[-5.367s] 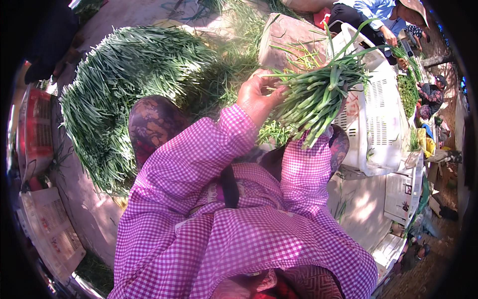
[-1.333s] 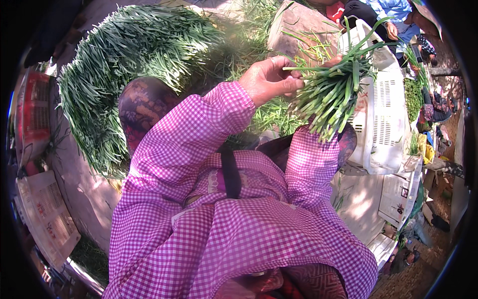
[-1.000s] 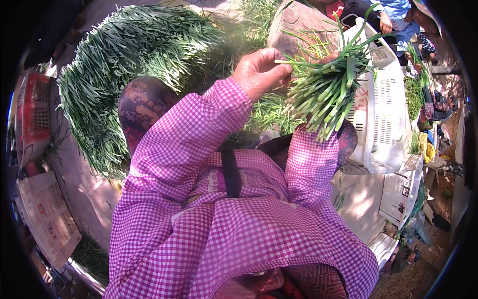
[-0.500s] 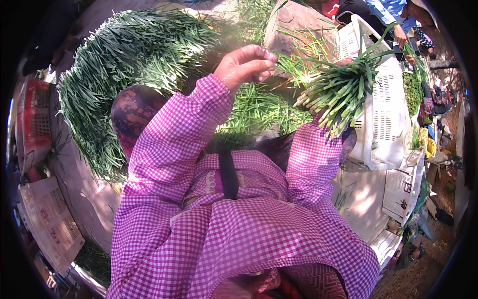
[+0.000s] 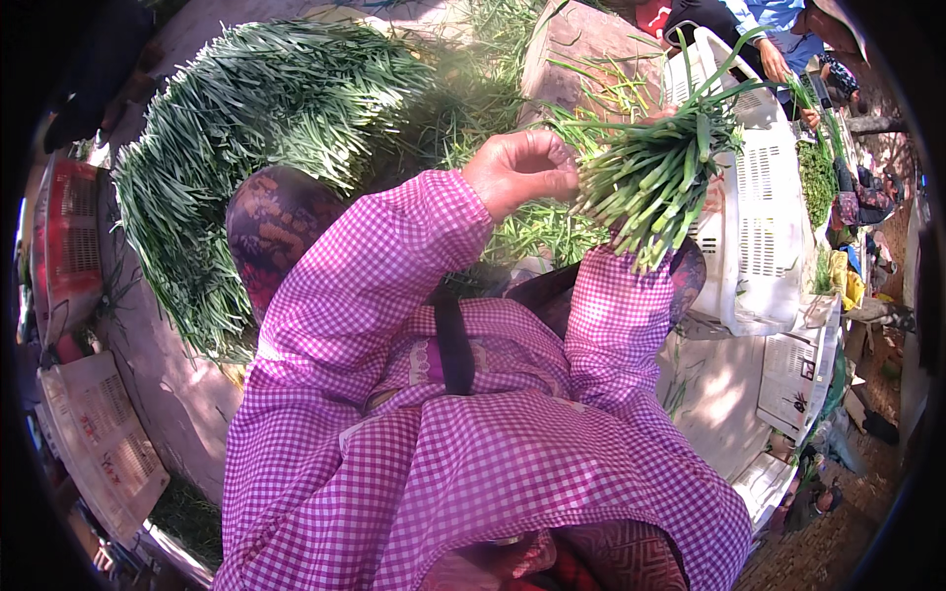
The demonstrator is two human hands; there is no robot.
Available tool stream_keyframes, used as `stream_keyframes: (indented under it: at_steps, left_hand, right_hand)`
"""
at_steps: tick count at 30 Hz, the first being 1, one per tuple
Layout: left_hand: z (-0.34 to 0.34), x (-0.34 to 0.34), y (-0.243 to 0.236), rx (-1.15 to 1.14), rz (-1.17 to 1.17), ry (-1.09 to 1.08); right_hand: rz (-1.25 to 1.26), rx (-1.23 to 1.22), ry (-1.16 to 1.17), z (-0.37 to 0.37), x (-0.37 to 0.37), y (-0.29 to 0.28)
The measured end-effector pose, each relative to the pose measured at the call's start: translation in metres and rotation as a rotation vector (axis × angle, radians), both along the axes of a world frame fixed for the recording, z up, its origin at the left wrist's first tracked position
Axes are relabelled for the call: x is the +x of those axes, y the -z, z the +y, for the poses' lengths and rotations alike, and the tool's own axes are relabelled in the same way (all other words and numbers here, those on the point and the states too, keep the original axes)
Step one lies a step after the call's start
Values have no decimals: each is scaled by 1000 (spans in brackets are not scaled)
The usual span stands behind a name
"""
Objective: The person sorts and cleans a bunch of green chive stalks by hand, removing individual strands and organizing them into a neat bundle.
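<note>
While the left hand (image 5: 520, 169) curls its fingers shut beside them, slender green stalks (image 5: 650, 177) hide the right hand's fingers.

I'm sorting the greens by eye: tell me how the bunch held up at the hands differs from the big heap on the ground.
The bunch of green stalks is small and gathered tight, ends roughly level; the heap of green stalks is far larger and fans out loose. The bunch is lifted in the air next to the left hand, while the heap lies on the ground, untouched. Both are the same kind of long, thin green stalks.
</note>
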State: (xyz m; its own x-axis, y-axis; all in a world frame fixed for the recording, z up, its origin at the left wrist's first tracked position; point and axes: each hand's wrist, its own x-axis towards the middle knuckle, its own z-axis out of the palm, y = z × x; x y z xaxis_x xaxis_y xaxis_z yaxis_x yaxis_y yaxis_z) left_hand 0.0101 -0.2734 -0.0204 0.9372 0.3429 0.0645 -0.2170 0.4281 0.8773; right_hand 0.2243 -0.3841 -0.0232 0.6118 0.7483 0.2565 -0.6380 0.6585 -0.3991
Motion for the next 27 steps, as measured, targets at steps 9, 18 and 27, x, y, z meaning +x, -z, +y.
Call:
stream_keyframes:
  at_steps: [9, 18, 27]
  left_hand:
    - [50, -19, 5, -426, -36, -487]
    - [63, -28, -9, -228, 132, -516]
    - [33, -15, 4, 93, 109, -12]
  right_hand:
    - [8, 35, -22, 3, -1, -1]
    - [107, 97, -266, 13, -23, -6]
    - [48, -98, -277, 9, -40, -6]
